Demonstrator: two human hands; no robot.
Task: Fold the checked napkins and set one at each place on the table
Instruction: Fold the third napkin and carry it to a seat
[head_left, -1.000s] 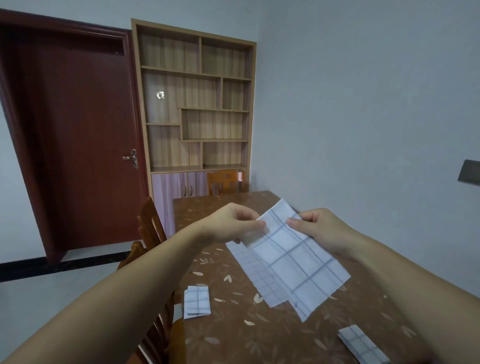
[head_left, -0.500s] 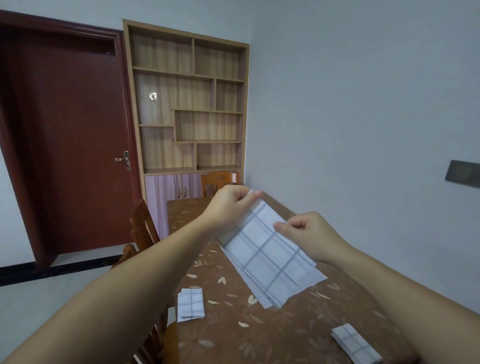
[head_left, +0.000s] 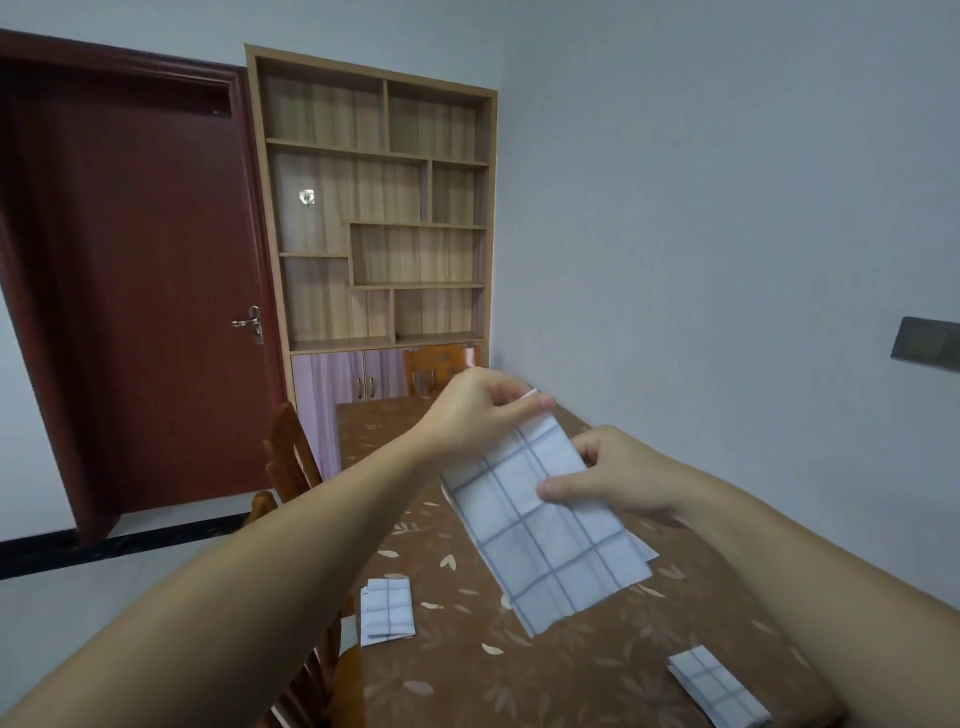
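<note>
I hold a white napkin with grey checks (head_left: 545, 535) in the air above the brown leaf-patterned table (head_left: 467, 675). It is folded over into a long strip that hangs down toward me. My left hand (head_left: 478, 410) pinches its far top corner. My right hand (head_left: 608, 478) grips its right edge partway down, thumb on top. A folded napkin (head_left: 387, 610) lies at the table's left edge. Another folded napkin (head_left: 719, 686) lies near the front right edge.
Wooden chairs stand along the table's left side (head_left: 291, 457) and at its far end (head_left: 436, 366). A wooden shelf unit (head_left: 379, 208) and a dark red door (head_left: 130, 280) are behind. A grey wall runs close along the table's right side.
The napkin's two layers have come together into a narrower strip. My left hand rose to the top corner and my right hand slid down the edge.
</note>
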